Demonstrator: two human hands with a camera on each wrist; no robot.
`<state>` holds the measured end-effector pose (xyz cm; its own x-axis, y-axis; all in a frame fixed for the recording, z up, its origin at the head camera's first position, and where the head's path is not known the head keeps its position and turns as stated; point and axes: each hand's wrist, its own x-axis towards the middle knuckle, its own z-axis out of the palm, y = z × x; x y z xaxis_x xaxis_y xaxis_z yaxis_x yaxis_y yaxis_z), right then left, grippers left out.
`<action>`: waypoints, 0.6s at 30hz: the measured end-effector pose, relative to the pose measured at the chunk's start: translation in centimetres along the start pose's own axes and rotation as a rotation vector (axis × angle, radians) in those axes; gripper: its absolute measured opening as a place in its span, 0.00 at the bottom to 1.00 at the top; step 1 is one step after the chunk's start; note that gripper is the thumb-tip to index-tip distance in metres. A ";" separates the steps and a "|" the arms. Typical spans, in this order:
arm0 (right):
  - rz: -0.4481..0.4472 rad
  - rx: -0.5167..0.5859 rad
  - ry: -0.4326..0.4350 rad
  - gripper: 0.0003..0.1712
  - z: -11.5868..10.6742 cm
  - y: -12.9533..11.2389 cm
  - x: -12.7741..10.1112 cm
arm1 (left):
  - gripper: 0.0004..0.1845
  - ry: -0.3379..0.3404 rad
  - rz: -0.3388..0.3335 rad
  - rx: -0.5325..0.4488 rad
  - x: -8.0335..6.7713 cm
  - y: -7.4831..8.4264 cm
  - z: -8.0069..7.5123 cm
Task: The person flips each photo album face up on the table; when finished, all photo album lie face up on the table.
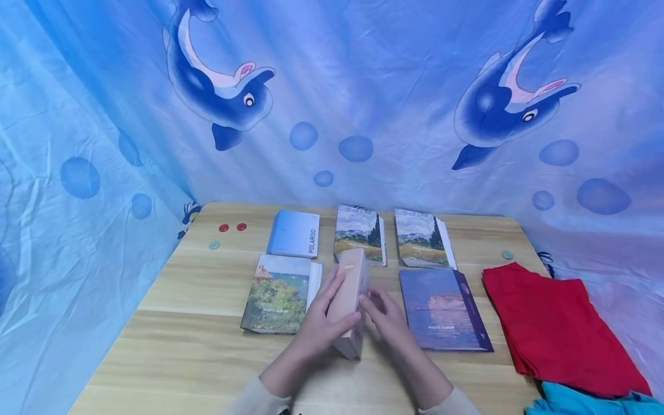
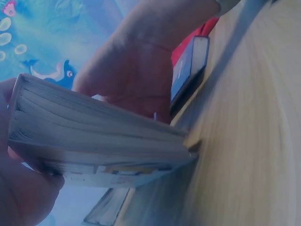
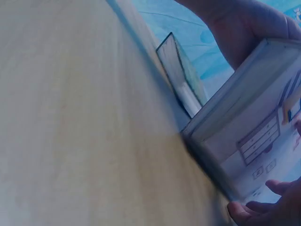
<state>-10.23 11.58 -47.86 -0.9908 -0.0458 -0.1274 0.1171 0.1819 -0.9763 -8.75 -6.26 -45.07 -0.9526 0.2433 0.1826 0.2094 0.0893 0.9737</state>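
Observation:
A thick photo album (image 1: 349,288) with a beige spine stands on edge between my hands. My left hand (image 1: 319,323) grips it, with the fingers along one side and the thumb reaching across the spine. Fingers of my right hand (image 1: 389,320) touch its other side, loosely spread. The right wrist view shows that cover (image 3: 263,141) with a printed drawing of furniture. In the left wrist view the page edges (image 2: 94,117) face the camera, and the album's low end is close over the table.
Several albums lie around: a garden-picture one (image 1: 280,294) left, a purple seascape one (image 1: 441,311) right, a blue POLAROID one (image 1: 295,233) and two landscape ones (image 1: 358,230) behind. Folded red cloth (image 1: 560,328) and teal cloth (image 1: 586,400) lie right. Small red buttons (image 1: 223,227) sit back left.

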 end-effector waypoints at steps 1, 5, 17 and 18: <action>0.011 -0.007 -0.009 0.37 0.0 0.2 0.0 | 0.45 0.004 0.004 0.000 0.0 -0.1 -0.1; 0.027 -0.004 -0.024 0.38 0.1 0.6 0.1 | 0.47 0.007 -0.016 0.011 0.0 -0.5 -0.5; 0.052 -0.059 -0.016 0.43 -0.2 0.7 0.3 | 0.38 0.073 -0.154 -0.023 0.5 -2.5 -1.2; 0.054 -0.070 -0.007 0.43 -0.2 0.8 0.3 | 0.38 0.081 -0.177 -0.041 0.5 -2.5 -1.2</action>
<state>-10.45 11.94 -48.65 -0.9826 -0.0413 -0.1809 0.1649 0.2525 -0.9534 -10.04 -7.51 -47.28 -0.9888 0.1485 0.0169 0.0297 0.0843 0.9960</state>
